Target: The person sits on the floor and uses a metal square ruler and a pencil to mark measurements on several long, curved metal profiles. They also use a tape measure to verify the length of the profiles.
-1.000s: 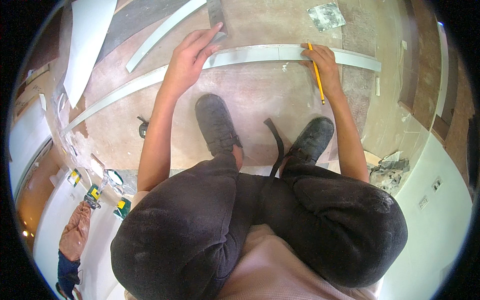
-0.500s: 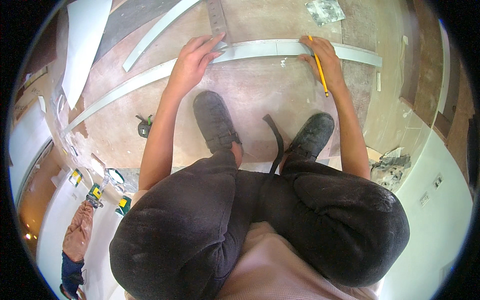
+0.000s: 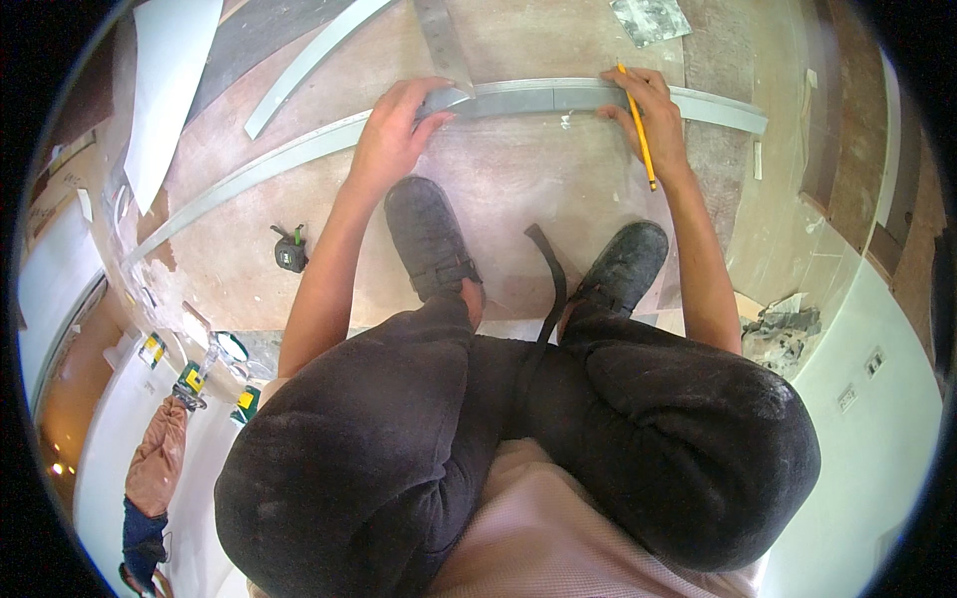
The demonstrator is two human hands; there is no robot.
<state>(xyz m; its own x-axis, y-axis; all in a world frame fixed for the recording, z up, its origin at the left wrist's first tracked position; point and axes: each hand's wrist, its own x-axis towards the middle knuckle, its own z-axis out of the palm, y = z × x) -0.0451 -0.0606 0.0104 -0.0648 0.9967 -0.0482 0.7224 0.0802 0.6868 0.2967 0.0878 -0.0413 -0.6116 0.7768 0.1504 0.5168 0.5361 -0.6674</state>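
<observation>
A long pale grey strip (image 3: 508, 103) runs across the floor ahead of my feet, with a thin dark line across its middle part. My left hand (image 3: 404, 125) pinches it left of that line, fingers over the far edge and thumb at the near edge. Beside those fingertips, the near end of a flat metal ruler (image 3: 439, 42) meets the strip. Farther right, my right hand (image 3: 653, 112) straddles the strip with curled fingers. A yellow pencil (image 3: 641, 140) is tucked between those fingers, its length slanting back toward my wrist.
A tape measure (image 3: 290, 249) lies left of my left shoe (image 3: 429, 239). Beyond are a shorter pale strip (image 3: 309, 68), a white sheet (image 3: 171, 95) and a grey-white square piece (image 3: 650, 20). Another person (image 3: 159, 453) is at lower left, near green-and-yellow boxes (image 3: 189, 379).
My left hand has shifted slightly right, its fingers off the ruler's face and lower on the strip. The ruler's near end has slid right. My right hand has barely moved.
</observation>
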